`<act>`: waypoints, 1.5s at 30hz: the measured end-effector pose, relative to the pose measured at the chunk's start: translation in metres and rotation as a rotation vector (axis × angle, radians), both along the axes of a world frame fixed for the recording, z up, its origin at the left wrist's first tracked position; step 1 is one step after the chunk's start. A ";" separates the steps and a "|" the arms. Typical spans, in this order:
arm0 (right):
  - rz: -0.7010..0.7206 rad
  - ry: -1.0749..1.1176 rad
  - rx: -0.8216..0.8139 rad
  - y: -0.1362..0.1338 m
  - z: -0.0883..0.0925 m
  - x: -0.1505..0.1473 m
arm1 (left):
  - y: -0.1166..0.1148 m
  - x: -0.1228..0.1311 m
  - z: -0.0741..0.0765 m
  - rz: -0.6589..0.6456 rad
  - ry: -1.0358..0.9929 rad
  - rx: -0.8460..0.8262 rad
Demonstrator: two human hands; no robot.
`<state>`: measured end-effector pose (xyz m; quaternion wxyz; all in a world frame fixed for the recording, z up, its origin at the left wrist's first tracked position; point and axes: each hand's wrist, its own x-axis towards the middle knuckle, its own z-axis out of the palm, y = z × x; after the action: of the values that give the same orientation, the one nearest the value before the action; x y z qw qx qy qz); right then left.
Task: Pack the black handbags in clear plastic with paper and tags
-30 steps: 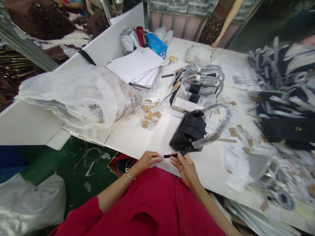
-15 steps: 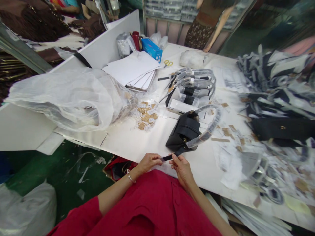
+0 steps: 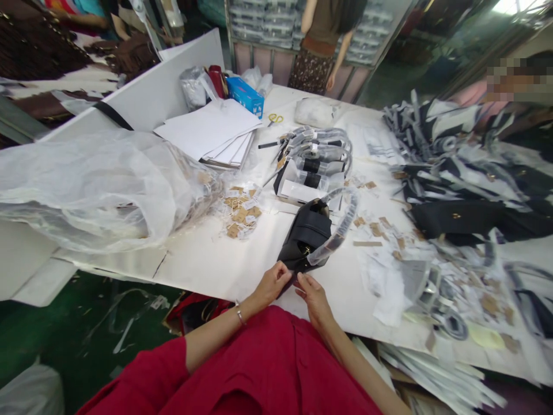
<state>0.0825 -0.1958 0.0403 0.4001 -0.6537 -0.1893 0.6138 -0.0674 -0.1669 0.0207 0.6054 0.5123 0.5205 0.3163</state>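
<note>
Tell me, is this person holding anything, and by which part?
Yes: the left hand and right hand pinch the black handbag by the narrow black strap at its near corner.

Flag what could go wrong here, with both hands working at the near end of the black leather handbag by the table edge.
1. The black leather handbag lies close to the near edge of the white table; a tug from the left hand or right hand might pull it off.
2. Its clear-plastic-wrapped handle lies beside scattered brown paper tags; dragging the bag may sweep them away.
3. The hands hide the part they work on, so a slip would be hard to spot.
</note>
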 end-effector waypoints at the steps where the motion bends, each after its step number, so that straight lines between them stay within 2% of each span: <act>1: -0.032 -0.002 -0.007 -0.001 -0.001 0.004 | 0.005 0.006 0.001 0.022 0.011 0.005; 3: -0.054 0.000 -0.018 -0.002 -0.002 0.012 | 0.016 0.018 0.005 0.069 0.012 0.001; 6: 0.004 0.017 -0.019 -0.001 -0.002 0.016 | 0.028 0.033 0.011 0.143 0.000 0.007; 10: -0.010 0.010 0.036 0.008 0.001 0.009 | 0.029 0.038 0.014 0.189 -0.058 -0.013; 14: -0.085 0.040 0.010 0.016 0.004 0.004 | 0.027 0.025 0.008 0.124 -0.194 -0.116; 18: -0.072 0.072 -0.023 0.017 0.004 0.004 | 0.030 0.015 -0.001 0.014 -0.247 -0.233; 20: -0.066 0.077 -0.021 0.018 0.005 0.004 | 0.032 0.015 0.000 0.031 -0.218 -0.212; 23: -0.079 0.081 -0.050 0.020 0.007 0.004 | 0.031 0.018 0.006 0.108 -0.045 -0.096; 26: -0.075 0.078 -0.060 0.021 0.009 0.002 | 0.029 0.018 0.009 0.106 0.070 0.022; 28: -0.074 0.070 -0.052 0.022 0.010 0.001 | 0.029 0.015 0.005 0.086 0.005 0.004; 33: -0.061 0.082 -0.087 0.023 0.013 -0.001 | 0.031 0.007 -0.012 0.020 -0.256 -0.223; 40: -0.096 0.052 -0.103 0.026 0.018 -0.006 | 0.022 0.006 -0.008 0.042 -0.063 -0.016; 42: -0.097 0.048 -0.100 0.027 0.019 -0.007 | 0.021 0.005 -0.011 0.000 -0.115 -0.042; 45: -0.092 0.049 -0.105 0.027 0.019 -0.010 | 0.019 0.002 -0.017 -0.023 -0.241 -0.186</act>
<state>0.0727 -0.1689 0.0594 0.3975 -0.6666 -0.1166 0.6197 -0.0649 -0.1474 0.0035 0.7120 0.4182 0.4651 0.3192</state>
